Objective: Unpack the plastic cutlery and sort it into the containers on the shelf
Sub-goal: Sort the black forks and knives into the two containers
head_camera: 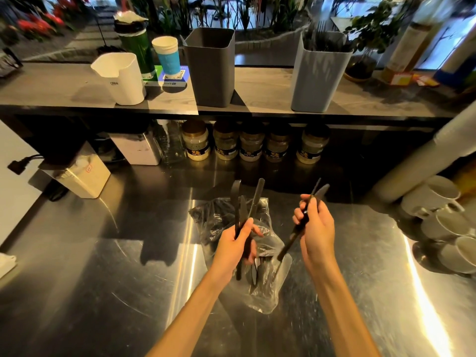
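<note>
My left hand (pixel 235 244) grips a bunch of black plastic knives (pixel 247 199), blades pointing up. Two more black cutlery pieces (pixel 316 191) are held upright in my right hand (pixel 315 228). Between and below the hands a clear plastic bag (pixel 265 274) lies on the steel counter with more black cutlery inside. On the shelf above stand a dark grey container (pixel 210 68) and a light grey container (pixel 319 73); black forks poke out of the light one. What the dark one holds is hidden.
A white jug (pixel 123 78), a green bottle (pixel 134 45) and a blue-labelled cup (pixel 167 57) share the shelf's left. Several jars (pixel 252 145) line up under the shelf. White mugs (pixel 443 217) and a tall stack of cups (pixel 422 155) crowd the counter's right.
</note>
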Action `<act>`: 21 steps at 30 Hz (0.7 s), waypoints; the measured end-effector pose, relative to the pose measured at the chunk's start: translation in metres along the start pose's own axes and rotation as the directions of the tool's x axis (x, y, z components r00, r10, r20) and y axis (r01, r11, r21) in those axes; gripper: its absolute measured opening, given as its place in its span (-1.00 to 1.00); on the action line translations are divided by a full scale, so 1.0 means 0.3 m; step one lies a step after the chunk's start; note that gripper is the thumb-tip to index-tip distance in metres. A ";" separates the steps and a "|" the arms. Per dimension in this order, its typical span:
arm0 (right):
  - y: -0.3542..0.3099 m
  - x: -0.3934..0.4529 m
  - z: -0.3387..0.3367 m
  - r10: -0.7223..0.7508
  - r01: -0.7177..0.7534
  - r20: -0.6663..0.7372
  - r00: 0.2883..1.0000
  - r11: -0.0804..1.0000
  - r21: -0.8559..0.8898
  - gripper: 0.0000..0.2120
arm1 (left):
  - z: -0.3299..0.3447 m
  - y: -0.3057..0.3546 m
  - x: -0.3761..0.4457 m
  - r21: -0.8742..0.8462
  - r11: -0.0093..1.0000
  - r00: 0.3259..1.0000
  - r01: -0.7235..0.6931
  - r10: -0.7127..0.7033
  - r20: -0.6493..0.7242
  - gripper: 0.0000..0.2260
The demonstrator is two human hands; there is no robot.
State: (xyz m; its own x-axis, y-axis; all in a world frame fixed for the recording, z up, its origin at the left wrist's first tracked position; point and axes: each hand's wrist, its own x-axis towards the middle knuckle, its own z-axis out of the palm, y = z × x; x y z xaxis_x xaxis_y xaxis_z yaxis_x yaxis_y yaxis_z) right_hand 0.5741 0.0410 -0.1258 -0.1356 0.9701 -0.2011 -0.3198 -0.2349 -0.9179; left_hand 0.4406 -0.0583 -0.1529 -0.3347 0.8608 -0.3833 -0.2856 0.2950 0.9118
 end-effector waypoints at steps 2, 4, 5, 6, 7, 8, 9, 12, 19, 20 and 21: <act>0.009 0.014 0.012 0.077 -0.070 0.062 0.995 0.992 -0.104 -0.64 | -0.010 0.006 0.004 0.048 0.999 1.000 0.003 -0.003 0.016 -0.65; 0.016 0.014 0.026 0.166 -0.134 0.141 0.976 0.967 -0.215 -0.51 | -0.017 0.014 0.005 0.088 0.996 0.997 0.003 -0.010 0.080 -0.65; 0.023 0.010 0.031 0.168 -0.120 0.162 0.972 0.955 -0.271 -0.51 | -0.020 0.017 0.005 0.105 0.994 0.993 0.002 -0.014 0.117 -0.66; 0.027 0.005 0.036 0.141 -0.084 0.159 0.977 0.944 -0.319 -0.58 | -0.025 0.017 0.003 0.116 0.993 0.989 0.001 -0.018 0.145 -0.67; 0.034 0.004 0.035 0.107 -0.054 0.138 0.985 0.937 -0.345 -0.65 | -0.032 0.015 0.003 0.116 0.993 0.987 0.002 -0.021 0.157 -0.68; 0.041 0.005 0.031 0.085 -0.041 0.112 0.990 0.937 -0.348 -0.69 | -0.042 0.012 0.004 0.101 0.995 0.988 0.002 -0.018 0.154 -0.69; 0.049 0.008 0.024 0.076 -0.042 0.089 0.993 0.942 -0.334 -0.70 | -0.055 0.008 0.006 0.071 0.998 0.990 -0.003 -0.007 0.142 -0.71; 0.065 0.008 -0.003 0.076 -0.055 0.052 0.996 0.945 -0.322 -0.75 | -0.093 0.005 0.013 -0.062 0.996 0.995 -0.064 0.068 0.070 -0.74; 0.111 -0.042 -0.057 0.158 -0.094 0.113 0.981 0.897 -0.432 -0.85 | -0.125 0.017 0.041 -0.352 0.930 0.991 -0.106 0.070 -0.112 -0.73; 0.117 -0.048 -0.059 0.171 -0.087 0.138 0.975 0.876 -0.475 -0.81 | -0.128 0.020 0.041 -0.322 0.939 0.988 -0.117 0.077 -0.134 -0.72; 0.121 -0.054 -0.059 0.167 -0.059 0.161 0.973 0.849 -0.525 -0.77 | -0.130 0.024 0.040 -0.281 0.951 0.983 -0.133 0.092 -0.156 -0.72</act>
State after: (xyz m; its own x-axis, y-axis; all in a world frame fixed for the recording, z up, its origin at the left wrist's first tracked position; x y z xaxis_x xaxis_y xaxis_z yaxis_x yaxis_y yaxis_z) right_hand 0.5811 0.0179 -0.1619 -0.3363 0.8948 -0.2938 0.2286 -0.2250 -0.9472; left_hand 0.3996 -0.0620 -0.1567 -0.4955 0.8089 -0.3165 -0.4789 0.0495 0.8765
